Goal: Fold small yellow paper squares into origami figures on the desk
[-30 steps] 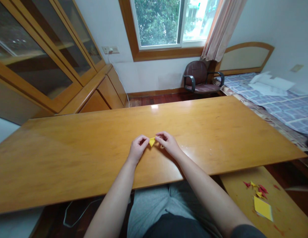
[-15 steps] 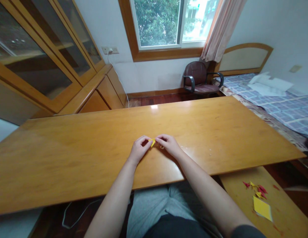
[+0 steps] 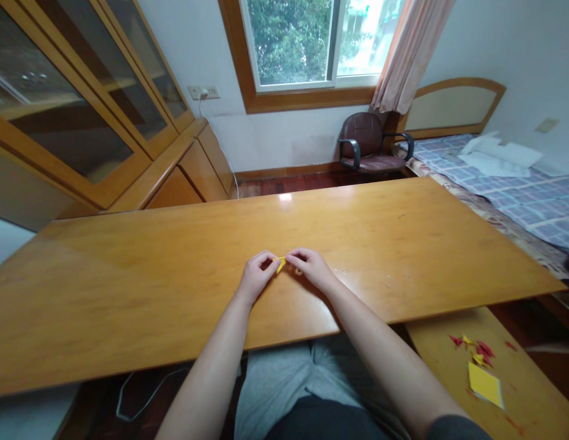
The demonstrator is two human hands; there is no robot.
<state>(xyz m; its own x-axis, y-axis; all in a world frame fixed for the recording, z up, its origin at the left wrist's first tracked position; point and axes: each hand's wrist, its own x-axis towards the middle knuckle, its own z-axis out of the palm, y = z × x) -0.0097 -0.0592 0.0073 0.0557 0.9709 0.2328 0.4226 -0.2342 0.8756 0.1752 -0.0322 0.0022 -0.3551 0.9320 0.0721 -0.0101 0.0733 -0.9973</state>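
Note:
A small folded piece of yellow paper [image 3: 281,264] is held just above the wooden table [image 3: 174,269], between my two hands. My left hand [image 3: 257,273] pinches its left side between thumb and fingers. On the opposite side, my right hand [image 3: 309,264] grips the paper's right end with thumb and forefinger. The fingers cover much of the paper, so the details of its folds are hidden.
A lower surface [image 3: 440,354] at the right bears a stack of yellow paper squares [image 3: 486,385] and several small red and yellow folded papers [image 3: 483,351]. Beyond the table stands a brown armchair [image 3: 367,146]; a glass-fronted cabinet [image 3: 174,183] is at the left.
The yellow paper has turned from a plain downward triangle to a narrower shape, more of it covered by my left fingers. Both hands stay in nearly the same place.

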